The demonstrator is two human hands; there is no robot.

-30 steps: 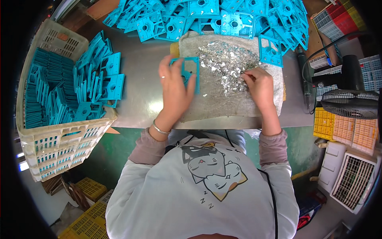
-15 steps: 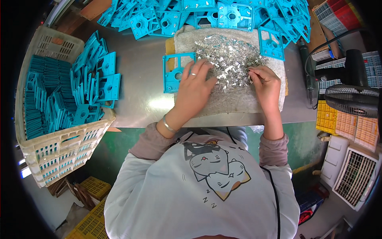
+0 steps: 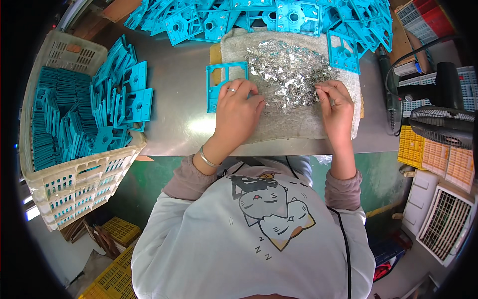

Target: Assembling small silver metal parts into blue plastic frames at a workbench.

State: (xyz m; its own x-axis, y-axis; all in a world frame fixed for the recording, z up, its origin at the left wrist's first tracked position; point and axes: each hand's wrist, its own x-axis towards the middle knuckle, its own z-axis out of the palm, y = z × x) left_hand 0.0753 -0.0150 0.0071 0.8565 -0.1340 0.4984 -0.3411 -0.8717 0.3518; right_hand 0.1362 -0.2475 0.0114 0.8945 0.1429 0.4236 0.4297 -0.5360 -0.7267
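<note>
A pile of small silvery metal pieces (image 3: 286, 74), seemingly screws and flat tabs, lies on a grey cloth (image 3: 284, 130). Along the pile's left edge my left hand (image 3: 236, 112) is closed with curled fingers, thumb near the index fingertip; what they hold, if anything, is hidden. That hand partly covers a teal plastic frame (image 3: 212, 92) with a rectangular opening. My right hand (image 3: 339, 109) pinches thumb and forefinger together at the right edge of the pile, beside darker small screws (image 3: 322, 75). Anything between those fingertips is too small to name.
Many teal frames (image 3: 294, 17) are heaped at the back; one (image 3: 343, 52) overlaps the cloth's right corner. A pale plastic crate (image 3: 82, 174) of stacked frames stands at left. On the right are a corded, pen-shaped power tool (image 3: 388, 89) and a black fan (image 3: 440, 122).
My left hand has drawn slightly back toward me from the metal pieces, its fingers more curled. The right hand stays at the pile's right edge, still pinching. The view has shifted a little.
</note>
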